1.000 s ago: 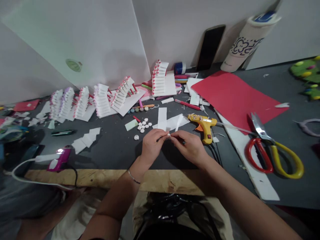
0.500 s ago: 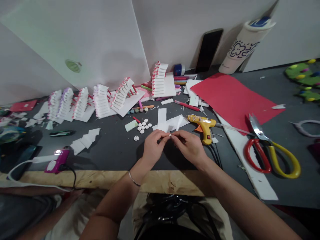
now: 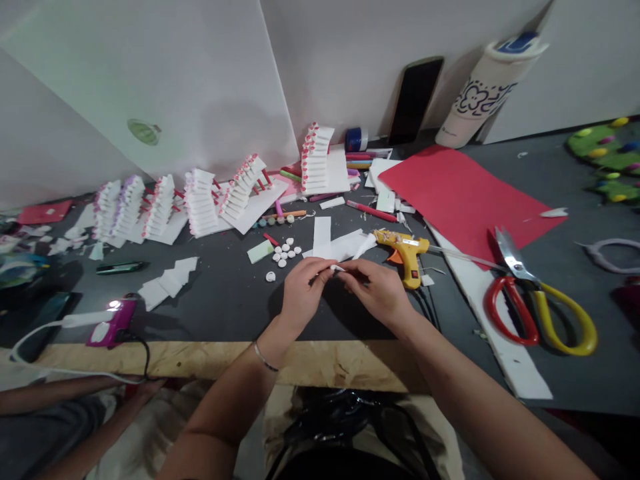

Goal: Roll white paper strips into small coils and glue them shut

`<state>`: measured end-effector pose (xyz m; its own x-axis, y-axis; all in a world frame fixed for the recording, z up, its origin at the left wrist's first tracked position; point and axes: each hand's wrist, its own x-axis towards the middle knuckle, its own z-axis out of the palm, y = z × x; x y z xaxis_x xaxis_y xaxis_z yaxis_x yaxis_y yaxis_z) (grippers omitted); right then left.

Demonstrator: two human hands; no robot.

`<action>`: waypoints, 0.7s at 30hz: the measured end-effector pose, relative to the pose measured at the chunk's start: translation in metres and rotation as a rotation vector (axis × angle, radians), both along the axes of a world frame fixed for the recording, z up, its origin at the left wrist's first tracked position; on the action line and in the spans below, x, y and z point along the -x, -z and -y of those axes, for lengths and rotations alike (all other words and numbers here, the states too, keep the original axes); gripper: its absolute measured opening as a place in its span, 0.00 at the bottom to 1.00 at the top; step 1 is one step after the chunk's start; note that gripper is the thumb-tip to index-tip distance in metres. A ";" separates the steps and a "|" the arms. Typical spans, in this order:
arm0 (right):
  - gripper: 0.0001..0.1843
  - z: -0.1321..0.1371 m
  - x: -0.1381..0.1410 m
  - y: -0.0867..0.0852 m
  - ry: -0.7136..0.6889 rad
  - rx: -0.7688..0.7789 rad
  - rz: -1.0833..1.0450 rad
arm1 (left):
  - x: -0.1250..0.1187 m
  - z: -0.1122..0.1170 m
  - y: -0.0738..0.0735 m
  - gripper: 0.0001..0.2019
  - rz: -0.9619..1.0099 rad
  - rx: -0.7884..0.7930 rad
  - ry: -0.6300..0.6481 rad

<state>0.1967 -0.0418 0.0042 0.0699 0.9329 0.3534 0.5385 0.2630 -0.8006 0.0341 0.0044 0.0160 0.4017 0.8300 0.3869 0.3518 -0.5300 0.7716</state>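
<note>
White piece (image 3: 336, 268), small, held above the tabletop (image 3: 235, 303) between the hands: left hand (image 3: 303, 287) and right hand (image 3: 376, 290) both pinching it, grip firm at the fingertips. Probably part-formed; detail too small to tell. Judged done: discs (image 3: 283, 253) clustered beyond the left hand; stepped models (image 3: 201, 203) along the back. Judged unused: flat strips (image 3: 322, 235) near the glue gun (image 3: 411, 255).

Scissors (image 3: 518, 262): bright metal blades, glossy plastic handles. Glue gun (image 3: 409, 255): smooth yellow plastic. Red sheet (image 3: 457, 190): smooth, matt. Paper strips (image 3: 323, 233): white, matt. Tabletop (image 3: 235, 293): dark, matt; front edge (image 3: 345, 365): rough, bare wood. Phone (image 3: 416, 100): smooth, glass-like face.
</note>
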 end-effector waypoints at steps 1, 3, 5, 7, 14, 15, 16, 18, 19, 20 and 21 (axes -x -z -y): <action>0.08 0.000 0.000 -0.001 -0.001 0.010 -0.005 | 0.000 0.000 0.000 0.08 0.008 -0.006 -0.015; 0.08 0.001 -0.001 -0.003 0.004 0.031 -0.011 | 0.000 0.000 0.000 0.08 0.024 -0.003 -0.025; 0.09 0.002 -0.001 -0.005 0.014 0.038 -0.003 | 0.000 -0.001 0.001 0.07 0.039 0.019 -0.024; 0.09 0.003 -0.002 -0.005 0.033 0.026 0.023 | -0.001 -0.001 0.002 0.07 0.060 0.051 -0.027; 0.09 0.001 -0.004 -0.001 0.104 -0.103 0.136 | -0.002 0.000 0.001 0.07 0.114 0.174 -0.011; 0.09 0.001 -0.004 0.000 0.084 -0.098 0.125 | -0.002 0.000 0.001 0.07 0.118 0.188 -0.011; 0.08 0.001 -0.003 0.000 0.064 -0.084 0.113 | -0.002 0.000 0.001 0.07 0.120 0.199 -0.014; 0.08 0.002 -0.002 -0.001 0.057 -0.040 0.094 | -0.002 -0.001 0.001 0.07 0.119 0.210 -0.021; 0.07 0.002 -0.001 -0.002 0.068 -0.014 0.083 | -0.002 -0.001 0.001 0.06 0.115 0.210 -0.026; 0.07 0.002 -0.001 -0.002 0.081 0.009 0.071 | -0.002 -0.001 0.002 0.06 0.110 0.205 -0.031; 0.07 0.002 0.000 -0.003 0.092 0.025 0.059 | -0.002 -0.002 0.002 0.06 0.105 0.200 -0.037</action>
<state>0.1967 -0.0443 0.0070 0.1351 0.9321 0.3362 0.6055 0.1909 -0.7726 0.0365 0.0060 0.0136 0.3357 0.9079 0.2511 0.2807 -0.3509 0.8933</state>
